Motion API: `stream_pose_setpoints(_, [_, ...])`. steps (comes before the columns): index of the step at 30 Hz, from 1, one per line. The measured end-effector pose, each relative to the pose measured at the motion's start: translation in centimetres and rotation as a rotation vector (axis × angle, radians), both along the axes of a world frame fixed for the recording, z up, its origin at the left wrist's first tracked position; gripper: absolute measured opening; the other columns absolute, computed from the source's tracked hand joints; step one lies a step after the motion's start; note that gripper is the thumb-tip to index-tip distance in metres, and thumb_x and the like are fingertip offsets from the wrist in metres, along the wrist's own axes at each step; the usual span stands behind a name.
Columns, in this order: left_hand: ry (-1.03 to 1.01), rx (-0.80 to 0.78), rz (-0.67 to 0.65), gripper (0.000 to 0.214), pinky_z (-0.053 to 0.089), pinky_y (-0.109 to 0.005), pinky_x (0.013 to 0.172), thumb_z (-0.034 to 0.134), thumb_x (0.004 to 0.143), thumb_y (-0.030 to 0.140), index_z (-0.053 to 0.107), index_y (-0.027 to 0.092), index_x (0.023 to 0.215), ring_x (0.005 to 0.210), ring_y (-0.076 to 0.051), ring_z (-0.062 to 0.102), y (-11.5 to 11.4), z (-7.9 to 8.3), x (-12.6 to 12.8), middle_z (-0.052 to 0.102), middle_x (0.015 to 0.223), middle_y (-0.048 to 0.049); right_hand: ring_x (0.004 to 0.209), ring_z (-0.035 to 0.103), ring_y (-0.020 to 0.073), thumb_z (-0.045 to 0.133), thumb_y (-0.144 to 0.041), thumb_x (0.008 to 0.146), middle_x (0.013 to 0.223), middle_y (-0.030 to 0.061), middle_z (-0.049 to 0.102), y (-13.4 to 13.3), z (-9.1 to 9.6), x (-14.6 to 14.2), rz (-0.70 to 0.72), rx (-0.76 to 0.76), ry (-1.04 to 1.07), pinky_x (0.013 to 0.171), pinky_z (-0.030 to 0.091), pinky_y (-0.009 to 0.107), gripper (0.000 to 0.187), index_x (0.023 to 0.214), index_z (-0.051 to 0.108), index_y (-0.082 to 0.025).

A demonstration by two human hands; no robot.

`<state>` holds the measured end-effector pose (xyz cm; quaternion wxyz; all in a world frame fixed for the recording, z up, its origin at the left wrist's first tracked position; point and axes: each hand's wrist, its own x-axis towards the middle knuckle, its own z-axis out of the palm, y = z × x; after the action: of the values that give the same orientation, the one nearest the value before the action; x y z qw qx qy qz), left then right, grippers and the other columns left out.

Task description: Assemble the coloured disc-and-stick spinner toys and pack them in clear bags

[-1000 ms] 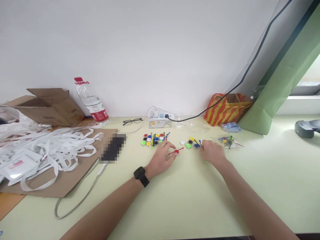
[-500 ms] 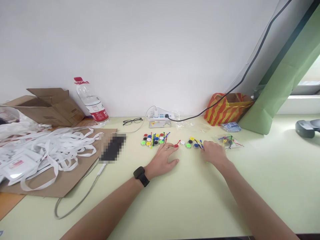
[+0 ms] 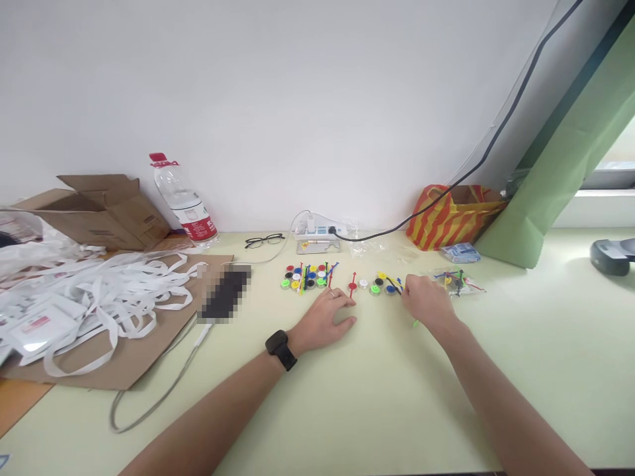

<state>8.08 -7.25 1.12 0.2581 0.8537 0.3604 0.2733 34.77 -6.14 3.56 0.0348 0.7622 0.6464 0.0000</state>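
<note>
My left hand (image 3: 327, 319) rests palm down on the table, fingers apart and holding nothing. Just beyond its fingertips, a red arrow (image 3: 352, 277) lies across a red disc (image 3: 352, 286). Nearby are a white disc (image 3: 364, 284) and a small group of discs, including a green one (image 3: 376, 290) and a blue one (image 3: 390, 289). My right hand (image 3: 429, 301) is closed around thin plastic arrows; yellow, black and blue ones poke out at its left, and a green tip (image 3: 415, 324) shows below. The fingers hide how many it holds.
Left of the red arrow sits a cluster of discs and arrows (image 3: 310, 277). A clear packet of arrows (image 3: 459, 282) lies behind my right hand. Farther back are glasses (image 3: 264, 240), a power strip (image 3: 317, 229) and a striped bag (image 3: 449, 221). Cardboard (image 3: 149, 344) bearing white straps covers the left.
My left fingers have drawn back slightly from the red disc and arrow, which now points straight away from me. My right hand stays closed and has barely moved.
</note>
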Motion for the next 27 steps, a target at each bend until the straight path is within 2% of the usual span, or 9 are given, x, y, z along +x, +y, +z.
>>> stream_pose_setpoints(3, [-0.018, 0.019, 0.005, 0.025, 0.043, -0.042, 0.104, 0.064, 0.091, 0.031, 0.066, 0.024, 0.115, 0.113, -0.026, 0.057, 0.0, -0.1, 0.0, 0.063, 0.117, -0.0087, 0.098, 0.070, 0.0301, 0.051, -0.019, 0.094, 0.107, 0.0185, 0.070, 0.0, -0.1, 0.1, -0.001, -0.045, 0.009, 0.077, 0.047, 0.034, 0.021, 0.104, 0.069, -0.014])
stream_pose_setpoints(6, [-0.020, 0.017, 0.005, 0.009, 0.047, -0.037, 0.092, 0.061, 0.093, 0.031, 0.064, 0.022, 0.093, 0.097, -0.023, 0.059, -0.2, 0.2, 0.1, 0.065, 0.099, -0.0060, 0.100, 0.069, 0.0308, 0.051, -0.017, 0.093, 0.108, 0.0184, 0.070, -0.1, -0.2, 0.2, 0.010, -0.079, 0.008, 0.078, 0.048, 0.035, 0.022, 0.105, 0.069, -0.014])
stream_pose_setpoints(10, [-0.035, 0.019, 0.008, 0.024, 0.045, -0.032, 0.077, 0.058, 0.096, 0.033, 0.054, 0.021, 0.075, 0.084, -0.020, 0.056, -0.4, 0.7, 0.3, 0.061, 0.082, -0.0034, 0.101, 0.069, 0.0308, 0.052, -0.014, 0.092, 0.109, 0.0187, 0.069, -0.1, -0.2, 0.2, 0.012, -0.078, 0.013, 0.079, 0.047, 0.035, 0.021, 0.105, 0.069, -0.013])
stream_pose_setpoints(15, [-0.091, 0.060, 0.021, 0.046, 0.045, -0.033, 0.082, 0.047, 0.102, 0.033, 0.046, 0.018, 0.059, 0.088, -0.018, 0.057, -0.3, 0.7, 0.4, 0.062, 0.088, -0.0054, 0.098, 0.068, 0.0289, 0.057, -0.020, 0.090, 0.103, 0.0193, 0.069, -0.1, -0.1, 0.3, 0.006, -0.019, 0.083, 0.077, 0.045, 0.032, 0.016, 0.100, 0.068, -0.013])
stream_pose_setpoints(19, [-0.145, 0.081, 0.054, 0.048, 0.045, -0.033, 0.083, 0.045, 0.103, 0.028, 0.043, 0.017, 0.055, 0.090, -0.018, 0.059, -0.2, 0.4, 0.2, 0.066, 0.093, -0.0054, 0.082, 0.067, 0.0256, 0.053, -0.021, 0.090, 0.091, 0.0153, 0.068, 0.0, 0.0, 0.2, 0.008, 0.064, 0.192, 0.063, 0.039, 0.030, 0.012, 0.087, 0.064, -0.015])
stream_pose_setpoints(22, [-0.178, 0.080, 0.085, 0.048, 0.046, -0.034, 0.082, 0.047, 0.099, 0.021, 0.041, 0.018, 0.052, 0.088, -0.017, 0.061, -0.1, 0.2, 0.1, 0.069, 0.091, -0.0047, 0.071, 0.062, 0.0206, 0.051, -0.019, 0.088, 0.081, 0.0081, 0.066, 0.0, -0.2, -0.3, 0.112, 0.176, 0.392, 0.058, 0.036, 0.028, 0.007, 0.085, 0.058, -0.019])
stream_pose_setpoints(25, [-0.197, 0.079, 0.102, 0.048, 0.047, -0.035, 0.083, 0.046, 0.094, 0.014, 0.039, 0.018, 0.047, 0.089, -0.017, 0.062, 0.0, 0.1, 0.0, 0.073, 0.093, -0.0037, 0.066, 0.058, 0.0179, 0.048, -0.017, 0.090, 0.076, 0.0019, 0.065, -0.1, -0.9, -1.3, 0.301, 0.264, 0.631, 0.059, 0.038, 0.027, 0.013, 0.099, 0.056, -0.022])
stream_pose_setpoints(27, [-0.202, 0.092, 0.107, 0.048, 0.047, -0.036, 0.085, 0.045, 0.090, 0.009, 0.039, 0.018, 0.043, 0.090, -0.018, 0.062, 0.0, 0.0, 0.0, 0.075, 0.094, -0.0025, 0.067, 0.058, 0.0186, 0.044, -0.019, 0.093, 0.077, 0.0010, 0.065, -0.1, -1.6, -2.1, 0.384, 0.296, 0.710, 0.061, 0.039, 0.027, 0.020, 0.109, 0.054, -0.023])
